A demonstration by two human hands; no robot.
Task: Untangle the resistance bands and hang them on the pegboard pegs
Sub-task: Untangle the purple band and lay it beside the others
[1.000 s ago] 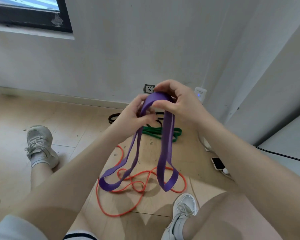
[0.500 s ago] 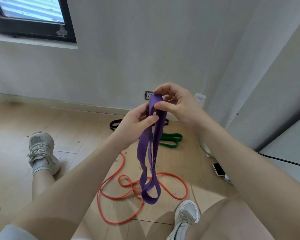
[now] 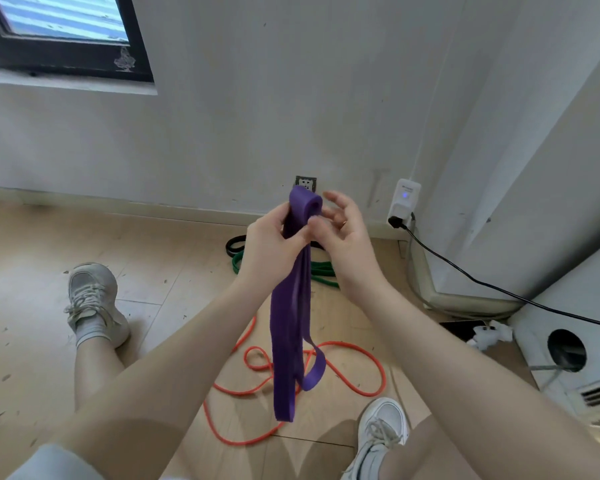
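Note:
A wide purple resistance band (image 3: 289,327) hangs folded in front of me, its top bend sticking up above my hands and its loops dangling over the floor. My left hand (image 3: 269,247) grips the band just below the top fold. My right hand (image 3: 340,233) is beside it with fingers spread; its thumb presses the band's right edge. On the floor lie a thin orange band (image 3: 357,362) in loose coils, a green band (image 3: 321,270) and a black band (image 3: 234,244) near the wall. No pegboard is in view.
I sit on a wooden floor with my legs out, white sneakers at left (image 3: 92,299) and right (image 3: 381,427). A wall socket (image 3: 305,183), a plugged adapter (image 3: 404,202) with black cable, a phone (image 3: 463,329) and a white cabinet (image 3: 568,341) stand right.
The band's loops have been gathered together and now hang as one narrow bundle. My right hand has loosened from pinching the top fold, fingers spreading. The view tilted up slightly.

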